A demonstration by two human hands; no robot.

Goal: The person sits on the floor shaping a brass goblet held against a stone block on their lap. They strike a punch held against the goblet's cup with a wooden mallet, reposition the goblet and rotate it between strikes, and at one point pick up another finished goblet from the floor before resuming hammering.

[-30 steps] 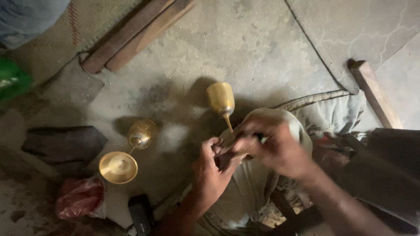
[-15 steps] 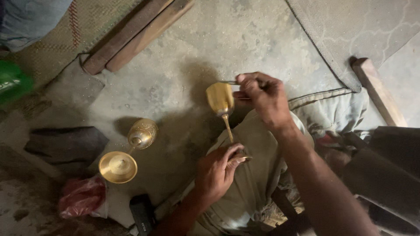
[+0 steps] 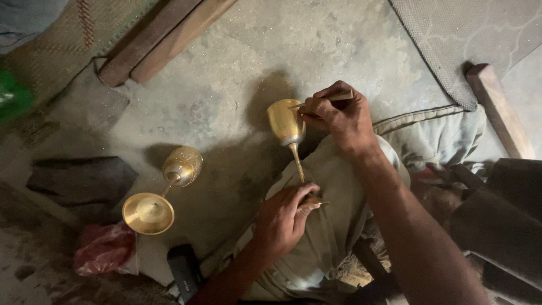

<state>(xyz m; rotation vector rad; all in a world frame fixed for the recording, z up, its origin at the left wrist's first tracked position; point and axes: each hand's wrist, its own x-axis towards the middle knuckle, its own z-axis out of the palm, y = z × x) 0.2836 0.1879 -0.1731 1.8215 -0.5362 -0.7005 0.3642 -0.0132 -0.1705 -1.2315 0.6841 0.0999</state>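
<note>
A: While the left hand (image 3: 280, 217) closes its grip around the round foot of the shiny brass stemmed goblet (image 3: 286, 125), why lay it across the knee?

B: Braced on the khaki trouser leg (image 3: 333, 186), the cup seems steadied, tilted toward the right hand (image 3: 339, 116), whose narrow grip pinches a thin pointed metal tool (image 3: 322, 100) against the rim.

A: And the other one?

B: A second brass goblet (image 3: 164, 189) lies tipped on the grey concrete floor (image 3: 226, 73), well apart, beside a red crumpled cloth (image 3: 101, 248).
</note>
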